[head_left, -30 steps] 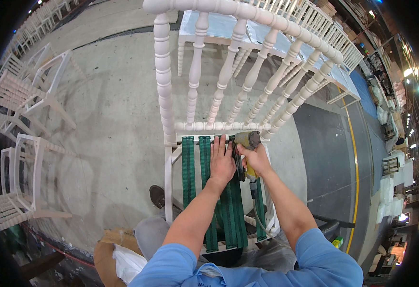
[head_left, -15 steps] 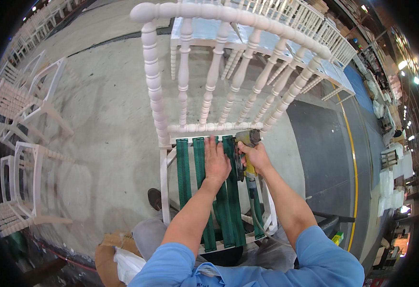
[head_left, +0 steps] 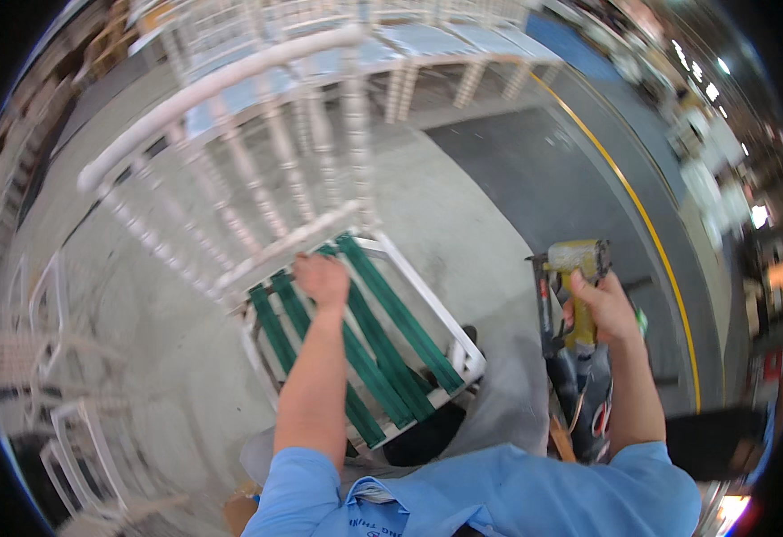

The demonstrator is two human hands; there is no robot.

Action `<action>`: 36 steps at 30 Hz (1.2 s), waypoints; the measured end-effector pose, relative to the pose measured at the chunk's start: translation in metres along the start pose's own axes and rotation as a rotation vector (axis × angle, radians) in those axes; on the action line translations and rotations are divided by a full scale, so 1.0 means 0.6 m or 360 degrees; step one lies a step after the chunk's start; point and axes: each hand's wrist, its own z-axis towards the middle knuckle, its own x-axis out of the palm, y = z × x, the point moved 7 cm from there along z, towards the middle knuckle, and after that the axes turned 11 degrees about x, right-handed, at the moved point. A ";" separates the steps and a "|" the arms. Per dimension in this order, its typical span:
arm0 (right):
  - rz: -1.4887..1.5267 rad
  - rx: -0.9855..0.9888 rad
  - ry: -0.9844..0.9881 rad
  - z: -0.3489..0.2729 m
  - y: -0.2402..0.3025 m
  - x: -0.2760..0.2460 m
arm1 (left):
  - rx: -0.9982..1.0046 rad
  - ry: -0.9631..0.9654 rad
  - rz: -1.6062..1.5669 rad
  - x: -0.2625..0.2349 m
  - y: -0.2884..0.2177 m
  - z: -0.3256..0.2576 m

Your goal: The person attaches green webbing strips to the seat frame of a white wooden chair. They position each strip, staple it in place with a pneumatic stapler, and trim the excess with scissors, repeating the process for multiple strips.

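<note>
A white wooden chair with turned back spindles stands before me, green webbing straps running from front to back across its seat frame. My left hand is at the rear of the seat, fingers bent over the back rail among the strap ends. What lies under the fingers is hidden. Out to the right, away from the chair, my right hand is closed round the handle of a yellow and black pneumatic staple gun. An air hose fitting shows below its grip.
White chairs with pale seats form a row beyond this one. More white chair frames stand at the left. A yellow floor line curves along the right, past a dark grey floor area.
My right hand has lifted the staple gun off the seat and out to the right. The view has turned, so the chair sits further left. My left hand remains at the seat's rear, fingers more bent.
</note>
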 end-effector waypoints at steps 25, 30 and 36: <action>0.0445 0.0681 -0.0315 0.037 -0.510 -0.401 | -0.1709 0.1573 -0.2395 -0.051 -0.070 -0.665; -0.1162 0.0500 -0.0850 -0.011 -0.448 -0.507 | -0.1646 0.1385 -0.2472 -0.032 -0.096 -0.669; -0.0770 -0.0191 -0.0831 -0.033 -0.372 -0.450 | -0.1495 0.1144 -0.2484 -0.028 -0.079 -0.666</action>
